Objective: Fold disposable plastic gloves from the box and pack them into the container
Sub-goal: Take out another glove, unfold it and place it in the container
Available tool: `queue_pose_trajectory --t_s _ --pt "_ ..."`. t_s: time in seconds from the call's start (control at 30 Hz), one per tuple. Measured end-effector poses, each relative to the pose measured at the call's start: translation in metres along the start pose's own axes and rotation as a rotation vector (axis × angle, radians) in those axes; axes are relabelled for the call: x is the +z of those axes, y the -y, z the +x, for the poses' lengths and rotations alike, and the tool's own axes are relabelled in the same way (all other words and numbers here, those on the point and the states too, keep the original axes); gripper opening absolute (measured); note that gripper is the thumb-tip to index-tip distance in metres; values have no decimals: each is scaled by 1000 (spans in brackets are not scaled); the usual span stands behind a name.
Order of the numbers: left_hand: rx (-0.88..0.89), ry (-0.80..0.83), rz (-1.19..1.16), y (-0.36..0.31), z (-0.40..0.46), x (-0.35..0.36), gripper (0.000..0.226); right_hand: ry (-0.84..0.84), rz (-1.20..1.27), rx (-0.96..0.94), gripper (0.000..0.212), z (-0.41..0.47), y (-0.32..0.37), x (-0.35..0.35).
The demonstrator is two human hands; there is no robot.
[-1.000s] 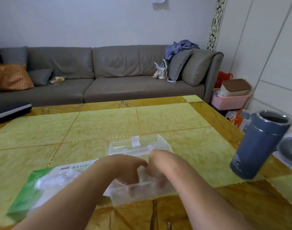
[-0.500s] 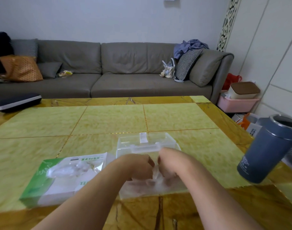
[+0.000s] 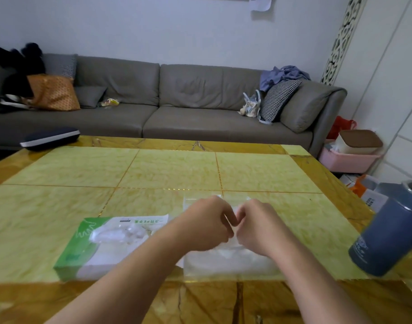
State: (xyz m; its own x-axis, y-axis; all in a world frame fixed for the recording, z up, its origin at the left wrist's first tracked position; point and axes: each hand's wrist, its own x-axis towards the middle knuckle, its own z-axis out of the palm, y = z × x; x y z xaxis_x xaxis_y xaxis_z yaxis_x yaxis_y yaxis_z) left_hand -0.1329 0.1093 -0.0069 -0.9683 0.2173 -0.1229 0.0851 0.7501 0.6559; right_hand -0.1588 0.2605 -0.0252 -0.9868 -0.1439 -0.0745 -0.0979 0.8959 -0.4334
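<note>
Clear plastic of the container (image 3: pixel 230 263) is mostly hidden by curled left hand (image 3: pixel 206 224) and right hand (image 3: pixel 256 226), grip unclear.

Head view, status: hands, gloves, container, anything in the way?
Left hand and right hand curled together over container, apparently pinching glove film. Box left, gloves poking out. Mug right, clear.

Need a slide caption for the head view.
Both hands, left hand and right hand, work over clear container beside glove box.
</note>
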Motion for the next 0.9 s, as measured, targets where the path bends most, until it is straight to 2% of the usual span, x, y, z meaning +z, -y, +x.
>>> queue_pose_trajectory --t_s 0.1,0.17,0.27,0.33,0.53,0.63,0.77,0.9 --pt "55 -171 -219 8 -22 -22 28 -71 74 -11 30 -2 5 0" --pt "47 -329 -284 22 -38 -39 22 -108 95 -18 33 -5 11 -1" --pt "0 -552 -267 55 -60 -58 20 -173 134 -45 32 -8 18 -1" --pt "-73 -625 -186 81 -72 -62 21 -229 153 -86 32 -11 24 1" --pt "-187 -652 2 136 -93 -72 33 -356 141 -259 26 -20 51 13" --pt "-201 -561 91 146 -96 -79 24 -362 140 -359 20 -25 71 22" --pt "-246 -401 189 154 -97 -75 29 -241 34 -517 20 -32 104 39" --pt "-259 -390 157 156 -97 -72 31 -96 -46 -562 30 -31 135 62"
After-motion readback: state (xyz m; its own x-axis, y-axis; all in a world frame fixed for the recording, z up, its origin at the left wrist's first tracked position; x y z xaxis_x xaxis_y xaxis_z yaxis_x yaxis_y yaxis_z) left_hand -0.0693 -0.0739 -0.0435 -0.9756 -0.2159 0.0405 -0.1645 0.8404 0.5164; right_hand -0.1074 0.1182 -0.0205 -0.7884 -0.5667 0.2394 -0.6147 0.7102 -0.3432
